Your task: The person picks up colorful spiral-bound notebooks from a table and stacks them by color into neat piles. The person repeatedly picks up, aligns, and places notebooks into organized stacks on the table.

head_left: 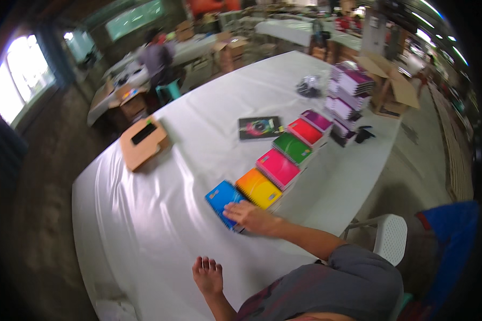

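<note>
My right hand (250,216) lies with its fingers stretched out on a blue spiral notebook (218,197), covering part of its cover. The blue one is the nearest in a slanting row of spiral notebook stacks. Beyond it come a yellow-orange notebook (258,188), a pink notebook (278,166), a green notebook (292,148), a red notebook (304,131) and a purple notebook (317,120). Lower down, my left hand (208,274) is raised near the table's near side, fingers loosely bent and slightly apart, holding nothing visible.
A white covered table (160,235) bears a dark patterned book (260,128), a cardboard box with a black phone-like slab (143,135), tall notebook stacks (349,96), crumpled clear plastic (309,86) and an open carton (386,91). A white chair (390,239) stands at right; a person (158,59) sits farther off.
</note>
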Available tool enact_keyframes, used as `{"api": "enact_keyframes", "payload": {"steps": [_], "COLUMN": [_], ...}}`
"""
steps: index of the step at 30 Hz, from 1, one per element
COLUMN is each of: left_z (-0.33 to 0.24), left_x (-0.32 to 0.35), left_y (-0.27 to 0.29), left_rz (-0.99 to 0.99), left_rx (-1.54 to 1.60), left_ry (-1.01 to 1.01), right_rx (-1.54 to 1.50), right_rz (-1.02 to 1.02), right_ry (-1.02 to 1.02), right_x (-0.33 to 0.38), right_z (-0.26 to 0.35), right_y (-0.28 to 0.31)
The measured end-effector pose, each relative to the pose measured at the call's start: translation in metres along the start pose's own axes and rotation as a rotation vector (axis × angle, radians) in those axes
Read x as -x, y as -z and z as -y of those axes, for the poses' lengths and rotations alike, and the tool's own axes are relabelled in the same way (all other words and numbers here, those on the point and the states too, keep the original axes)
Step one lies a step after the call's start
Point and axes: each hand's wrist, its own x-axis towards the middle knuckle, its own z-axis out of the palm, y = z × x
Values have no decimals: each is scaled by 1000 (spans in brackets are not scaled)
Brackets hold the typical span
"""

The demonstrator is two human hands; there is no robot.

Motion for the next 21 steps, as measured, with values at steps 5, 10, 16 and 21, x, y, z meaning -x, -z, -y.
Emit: {"api": "enact_keyframes", "payload": {"steps": [5,10,16,21], "left_z": [31,49,50,47], "left_x": [0,-4,-10,-7], "left_y": [-14,-20,-16,-14], "left_rz": [13,38,12,-44], "left_rx": [-27,-66,-93,-98], "left_ry": [124,212,170,183], "right_rx": [-84,-84,-151,-209], "right_rz": [-21,-82,-125,-152], "right_ry": [-10,-18,-45,-58], "right_x": [2,7,6,3], "right_z": [-1,-3,4,5], "right_y": [-4,-12,-6,-12]}}
